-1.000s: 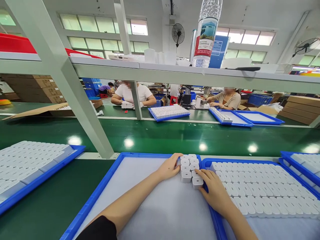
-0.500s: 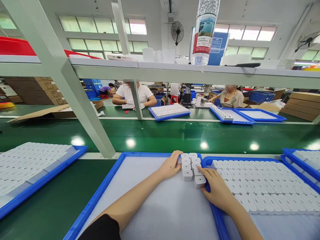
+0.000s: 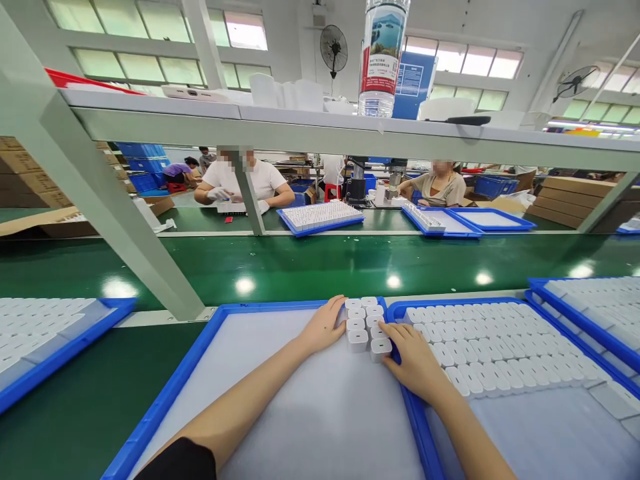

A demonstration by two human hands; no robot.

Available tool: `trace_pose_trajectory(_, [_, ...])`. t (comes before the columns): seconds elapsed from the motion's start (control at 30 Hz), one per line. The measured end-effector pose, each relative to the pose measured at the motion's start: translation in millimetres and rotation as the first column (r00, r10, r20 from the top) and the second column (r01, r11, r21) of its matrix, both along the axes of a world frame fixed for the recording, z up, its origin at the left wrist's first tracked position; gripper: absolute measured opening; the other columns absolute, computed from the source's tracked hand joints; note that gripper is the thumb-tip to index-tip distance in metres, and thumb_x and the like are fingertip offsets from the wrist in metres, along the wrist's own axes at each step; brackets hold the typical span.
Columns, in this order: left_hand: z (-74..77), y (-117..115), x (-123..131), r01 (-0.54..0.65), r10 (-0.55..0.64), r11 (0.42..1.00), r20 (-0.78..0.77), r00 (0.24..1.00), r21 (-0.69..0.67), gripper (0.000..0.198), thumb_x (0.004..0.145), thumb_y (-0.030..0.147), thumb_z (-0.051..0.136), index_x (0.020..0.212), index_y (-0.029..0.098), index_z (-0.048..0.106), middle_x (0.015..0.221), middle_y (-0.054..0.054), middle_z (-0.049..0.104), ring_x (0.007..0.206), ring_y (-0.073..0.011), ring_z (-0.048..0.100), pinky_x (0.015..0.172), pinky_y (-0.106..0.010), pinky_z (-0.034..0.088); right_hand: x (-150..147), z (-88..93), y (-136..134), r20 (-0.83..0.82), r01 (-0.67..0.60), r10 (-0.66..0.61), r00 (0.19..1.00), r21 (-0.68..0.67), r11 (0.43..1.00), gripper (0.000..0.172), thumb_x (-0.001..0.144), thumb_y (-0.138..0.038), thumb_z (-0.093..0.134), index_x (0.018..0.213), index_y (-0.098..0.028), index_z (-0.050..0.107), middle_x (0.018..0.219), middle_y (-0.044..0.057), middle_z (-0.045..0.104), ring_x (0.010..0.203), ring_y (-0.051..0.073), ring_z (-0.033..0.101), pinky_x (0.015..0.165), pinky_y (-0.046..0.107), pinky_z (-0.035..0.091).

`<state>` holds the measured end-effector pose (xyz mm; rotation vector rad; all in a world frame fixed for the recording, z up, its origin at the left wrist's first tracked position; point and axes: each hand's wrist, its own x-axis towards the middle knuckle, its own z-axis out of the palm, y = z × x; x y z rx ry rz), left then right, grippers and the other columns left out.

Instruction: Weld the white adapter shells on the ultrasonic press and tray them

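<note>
Two short rows of small white charger blocks [image 3: 364, 325] stand in the far right corner of a blue-rimmed tray [image 3: 170, 393] lined with white foam. My left hand [image 3: 323, 327] presses flat against the left side of the rows, fingers stretched out. My right hand [image 3: 413, 357] rests on the right side, fingertips on the nearest block [image 3: 381, 349]. Both hands squeeze the rows between them. Beside it on the right, another blue tray [image 3: 400, 308] is filled with several rows of the same white blocks [image 3: 490, 347].
More trays of white blocks sit at far left [image 3: 45, 333] and far right [image 3: 595, 307]. A green conveyor belt [image 3: 310, 267] runs beyond the trays. A grey frame post [image 3: 100, 200] slants down left. A water bottle [image 3: 383, 57] stands on the overhead shelf. Two people work across the belt.
The view has shifted to the right and slightly down. My hands stay pressed on either side of the charger rows, barely changed.
</note>
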<state>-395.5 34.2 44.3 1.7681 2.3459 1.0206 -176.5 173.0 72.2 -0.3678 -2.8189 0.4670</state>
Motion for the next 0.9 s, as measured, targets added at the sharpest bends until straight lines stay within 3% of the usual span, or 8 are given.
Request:
trace_pose_trajectory(0.23, [12.7,-2.4,7.0,0.057,-0.056,0.998,0.052,0.997,-0.012,0.045,0.083,0.016,0.046,0.128,0.022,0.045,0.13,-0.01,0.05,0.097,-0.0207,0.057,0.08,-0.036,0.052,1.4,10.6,-5.0,0.005,-0.02,0.021,1.0,-0.026,0.999,0.063,0.074,-0.018,0.057,0.136,-0.024,0.046,0.13,0.006,0.056,0.12,0.028,0.046,0.102,0.045,0.036])
trace_pose_trajectory(0.43, [12.7,-2.5,12.7,0.094,-0.094,0.996,0.015,0.995,0.009,0.053,0.082,0.014,0.047,0.134,0.024,0.04,0.134,-0.009,0.048,0.111,-0.0225,0.053,0.088,-0.037,0.051,7.2,13.9,-7.2,0.047,0.006,0.0,0.999,-0.125,0.992,0.081,0.07,-0.019,0.06,0.146,-0.024,0.032,0.131,0.009,0.051,0.123,0.027,0.042,0.105,0.042,0.033])
trace_pose_trajectory(0.6, [4.9,-0.6,8.7,0.077,-0.077,0.997,-0.007,0.997,-0.004,0.055,0.082,0.012,0.045,0.135,0.022,0.037,0.14,-0.009,0.043,0.122,-0.0236,0.047,0.099,-0.041,0.045,7.7,17.8,-10.0,0.118,0.057,-0.031,0.992,-0.225,0.973,0.106,0.06,-0.039,0.076,0.149,-0.032,0.019,0.147,0.009,0.031,0.136,0.029,0.027,0.109,0.043,0.029])
trace_pose_trajectory(0.77, [3.2,-1.0,7.5,0.069,-0.069,0.998,0.003,0.998,-0.015,0.056,0.082,0.014,0.047,0.136,0.022,0.037,0.141,-0.01,0.042,0.121,-0.0258,0.047,0.099,-0.044,0.045,-7.4,13.7,-12.0,0.203,0.042,-0.006,0.979,-0.173,0.984,0.123,0.05,-0.047,0.082,0.15,-0.034,0.01,0.156,0.011,0.01,0.143,0.037,0.007,0.113,0.054,0.013])
trace_pose_trajectory(0.9, [5.9,-1.6,9.1,0.072,-0.071,0.997,0.025,0.997,-0.021,0.056,0.082,0.015,0.048,0.137,0.021,0.037,0.142,-0.011,0.041,0.12,-0.026,0.048,0.099,-0.044,0.045,-15.5,6.3,-9.1,0.18,0.014,0.002,0.984,-0.087,0.996,0.108,0.06,-0.04,0.076,0.15,-0.029,0.016,0.156,0.013,0.016,0.143,0.033,0.01,0.114,0.054,0.008])
